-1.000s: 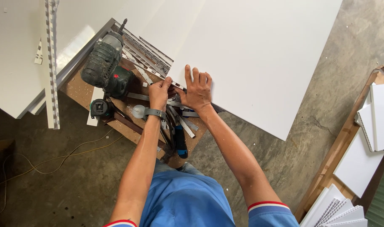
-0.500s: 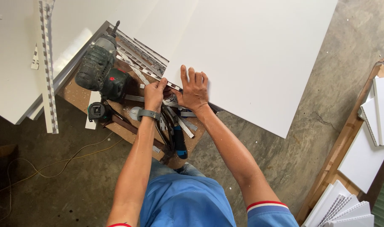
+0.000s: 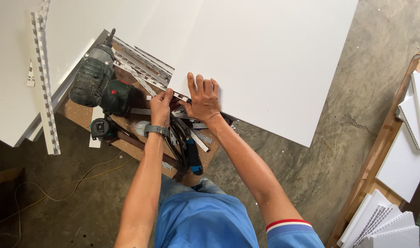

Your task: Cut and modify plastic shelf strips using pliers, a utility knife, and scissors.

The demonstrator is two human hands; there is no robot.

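While right hand [image 3: 204,98] presses white panel [image 3: 265,59] flat, left hand [image 3: 161,106] pinches strip [image 3: 180,97].

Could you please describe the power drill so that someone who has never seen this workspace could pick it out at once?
Start at the large white panel that fills the top of the view, then look to the cluttered brown board at its lower left corner. The power drill lies there on its side, just beyond the left hand. It is the bulky dark green and black tool, unlike the thin white strips beside it.
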